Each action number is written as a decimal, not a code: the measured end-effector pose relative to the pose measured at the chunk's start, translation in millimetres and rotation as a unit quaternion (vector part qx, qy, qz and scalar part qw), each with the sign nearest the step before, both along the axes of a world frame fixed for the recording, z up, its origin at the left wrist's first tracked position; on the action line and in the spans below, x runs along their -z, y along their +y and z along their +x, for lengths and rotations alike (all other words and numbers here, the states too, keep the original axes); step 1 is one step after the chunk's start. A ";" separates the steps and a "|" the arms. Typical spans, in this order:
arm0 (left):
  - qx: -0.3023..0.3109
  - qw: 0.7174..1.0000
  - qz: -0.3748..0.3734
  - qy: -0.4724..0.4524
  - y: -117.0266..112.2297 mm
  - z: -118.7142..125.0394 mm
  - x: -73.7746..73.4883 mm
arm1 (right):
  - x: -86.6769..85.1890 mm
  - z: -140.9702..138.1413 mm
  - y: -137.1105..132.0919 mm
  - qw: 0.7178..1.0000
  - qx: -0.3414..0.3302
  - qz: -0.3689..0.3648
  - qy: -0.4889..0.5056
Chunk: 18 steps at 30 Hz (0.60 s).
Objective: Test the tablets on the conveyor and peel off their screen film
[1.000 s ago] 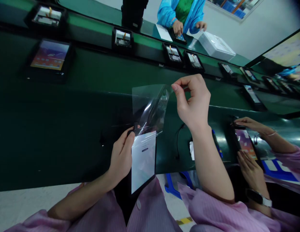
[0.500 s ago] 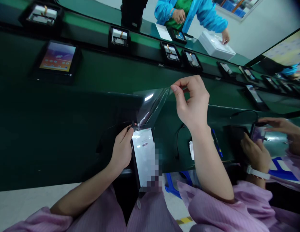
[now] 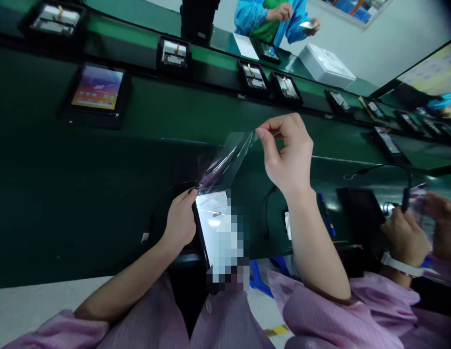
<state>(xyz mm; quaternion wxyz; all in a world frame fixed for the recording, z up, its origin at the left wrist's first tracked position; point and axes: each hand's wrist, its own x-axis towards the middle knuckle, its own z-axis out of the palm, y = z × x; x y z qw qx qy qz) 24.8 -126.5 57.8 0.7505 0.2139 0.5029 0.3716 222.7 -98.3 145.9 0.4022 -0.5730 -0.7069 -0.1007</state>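
**Clear film lifted off a lit tablet at the green belt**

A long dark-green conveyor belt (image 3: 101, 160) fills most of the view, running from 9 o'clock across to 3 o'clock, with a raised rail behind it carrying a row of black trays (image 3: 173, 52) that hold small open devices. On the belt at 10 o'clock lies a tablet with a colourful screen (image 3: 97, 88) in a black frame. A white box (image 3: 327, 64) sits at 1 o'clock beside a person in a blue coat (image 3: 254, 17) who stands on the far side.

Near centre, just below it, the person's left hand (image 3: 179, 224) is clamped on the left edge of a tablet (image 3: 214, 228) — its screen glowing white, its lower part blurred out. The tablet is held tilted above the belt's near edge, over the lap. The right hand (image 3: 288, 155), raised towards 1 o'clock of the tablet, has thumb and forefinger pinched together on the corner of a clear film (image 3: 227, 160); the sheet stretches slantwise from that pinch down to the tablet's top edge, where it meets the screen.

At 3 o'clock, a co-worker's hands (image 3: 407, 237) in pink sleeves grip a small device with a black cable — a wristband on one wrist.
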 end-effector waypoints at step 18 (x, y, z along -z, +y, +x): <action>-0.006 0.997 -0.069 -0.037 11.5 -1.0 9.2 | 1.9 2.0 -1.7 0.996 -0.014 -0.045 0.077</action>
